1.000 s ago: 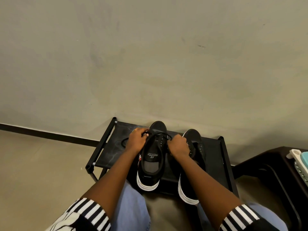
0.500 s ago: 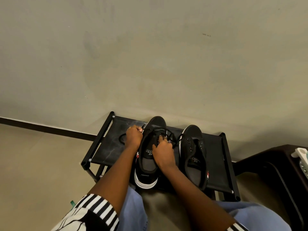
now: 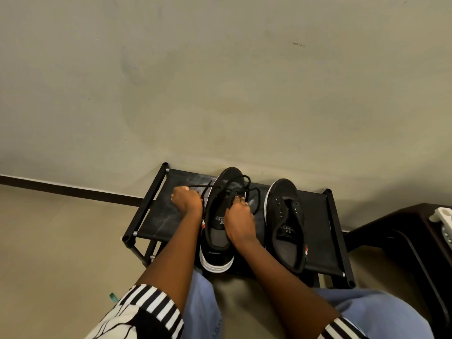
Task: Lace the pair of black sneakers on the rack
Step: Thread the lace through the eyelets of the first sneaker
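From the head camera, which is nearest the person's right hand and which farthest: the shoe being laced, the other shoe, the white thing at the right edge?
1. Shoe being laced: under the right hand.
2. Other shoe: beside it, rightward.
3. White thing: far right edge.

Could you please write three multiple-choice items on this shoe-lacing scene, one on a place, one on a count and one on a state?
1. Where do the sneakers stand?
A. on the floor
B. on the black rack
C. on the person's lap

2. How many sneakers are in view?
A. one
B. two
C. three

3. What state is the right sneaker in?
A. fully laced
B. tied in a bow
C. unlaced, with bare eyelets

Answers:
1. B: both soles rest on the rack's fabric shelf, by the wall.
2. B: the left sneaker and the right one stand side by side.
3. C: its eyelets show no lace, while the black lace loops over the left sneaker, held by the left hand and the right hand.
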